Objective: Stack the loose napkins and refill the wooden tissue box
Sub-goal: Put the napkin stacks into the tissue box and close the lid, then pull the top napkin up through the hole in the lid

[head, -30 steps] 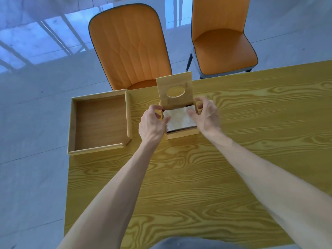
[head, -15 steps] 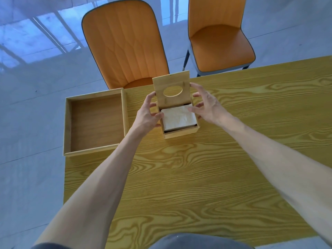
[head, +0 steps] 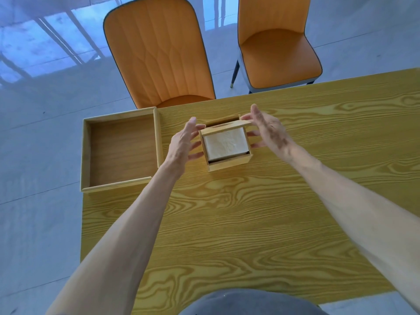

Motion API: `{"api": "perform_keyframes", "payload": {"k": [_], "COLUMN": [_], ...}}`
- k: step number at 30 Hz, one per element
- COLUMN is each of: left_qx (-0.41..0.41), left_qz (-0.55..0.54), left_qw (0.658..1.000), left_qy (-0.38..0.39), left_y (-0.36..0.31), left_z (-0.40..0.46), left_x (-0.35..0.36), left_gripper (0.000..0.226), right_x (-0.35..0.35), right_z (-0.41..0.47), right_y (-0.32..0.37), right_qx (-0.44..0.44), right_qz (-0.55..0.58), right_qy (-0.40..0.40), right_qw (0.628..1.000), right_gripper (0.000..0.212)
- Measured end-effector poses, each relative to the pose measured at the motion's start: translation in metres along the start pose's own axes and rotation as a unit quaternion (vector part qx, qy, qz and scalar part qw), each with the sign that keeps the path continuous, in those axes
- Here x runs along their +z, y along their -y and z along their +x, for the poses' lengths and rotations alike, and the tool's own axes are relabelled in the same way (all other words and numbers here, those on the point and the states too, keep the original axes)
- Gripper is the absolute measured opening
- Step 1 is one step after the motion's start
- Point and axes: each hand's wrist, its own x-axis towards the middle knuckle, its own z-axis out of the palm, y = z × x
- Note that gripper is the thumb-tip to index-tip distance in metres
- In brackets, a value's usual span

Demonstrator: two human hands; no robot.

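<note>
Head view looks down on a yellow wood-grain bench [head: 250, 223] that fills the frame from centre to 3 o'clock, with grey floor off its left edge. At 12 o'clock an orange padded chair [head: 156, 53] is tucked against the far edge, and a second orange chair with dark legs [head: 277, 53] stands at 1 o'clock, apart from the bench. At 9 o'clock a shallow square wooden tray [head: 85, 155] sits on the bench corner, nothing in it. Just right of it, near centre, stands the small square wooden tissue box [head: 229, 163], with a white stack of napkins [head: 225, 144] filling its inside. Its flat wooden lid [head: 223, 129] is tilted over the far side, partly lowered. Left hand [head: 181, 146], fingers spread, touches the lid's left corner and the box's left wall; right hand [head: 270, 130], fingers spread, touches the lid's right corner. Neither grip is closed around anything.
</note>
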Motion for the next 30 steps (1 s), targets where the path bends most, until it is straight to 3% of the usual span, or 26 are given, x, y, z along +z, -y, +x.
{"api": "perform_keyframes", "payload": {"k": [3,7,11,25,27,30], "left_qx": [0.001,0.010,0.024,0.090,0.095,0.097], "left_qz": [0.019,-0.002,-0.003,0.124,0.128,0.131], "left_qw": [1.000,1.000,1.000,0.987,0.986,0.985], "left_qy": [-0.003,0.004,-0.005,-0.045,-0.048,-0.049], "left_y": [0.002,0.007,0.016,0.026,0.026,0.028], "left_z": [-0.002,-0.006,-0.011,-0.008,-0.008,-0.009], "left_x": [0.003,0.001,0.001,0.007,0.007,0.007], "left_gripper": [0.044,0.039,0.057,0.074,0.075,0.075], "right_x": [-0.003,-0.008,-0.007,0.005,0.008,0.012], "right_z": [-0.001,-0.005,-0.012,-0.015,-0.014,-0.011], "right_y": [0.005,0.001,-0.007,-0.022,-0.019,-0.008], "right_qx": [0.038,0.076,0.067,-0.023,-0.062,-0.167], "right_qz": [0.039,0.096,0.091,-0.113,-0.174,-0.303], "right_qy": [0.029,0.064,0.048,-0.023,-0.050,-0.085], "right_qw": [0.998,0.990,0.992,0.993,0.982,0.934], "right_gripper": [0.062,0.042,0.054,0.058,0.055,0.036]}}
